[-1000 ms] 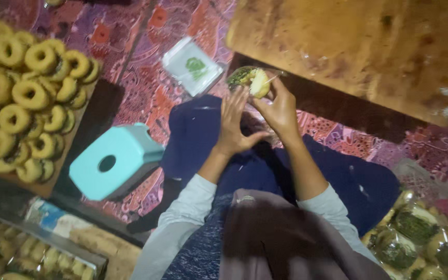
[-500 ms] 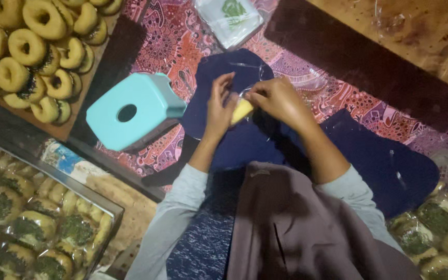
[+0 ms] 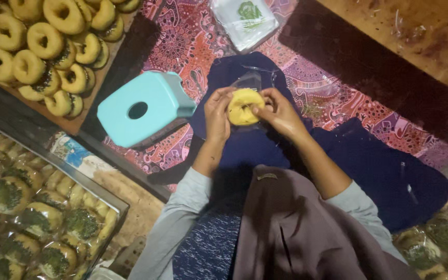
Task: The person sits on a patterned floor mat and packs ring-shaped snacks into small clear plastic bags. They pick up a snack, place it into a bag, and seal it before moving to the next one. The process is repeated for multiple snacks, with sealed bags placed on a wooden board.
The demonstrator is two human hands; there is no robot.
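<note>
A yellow ring-shaped pastry sits between both hands over my lap, half inside a clear plastic bag. My left hand grips its left edge with the fingers curled over it. My right hand pinches its right side together with the bag. Dark blue cloth on my legs lies underneath.
A turquoise plastic stool stands just left of my hands. A wooden board with several ring pastries is at the top left. A metal tray of bagged pastries lies bottom left, more bagged ones bottom right. A stack of clear bags and a wooden table lie ahead.
My hands have drawn back from the table edge toward my lap with the pastry. The pastry now faces up, ring showing, partly in the clear bag.
</note>
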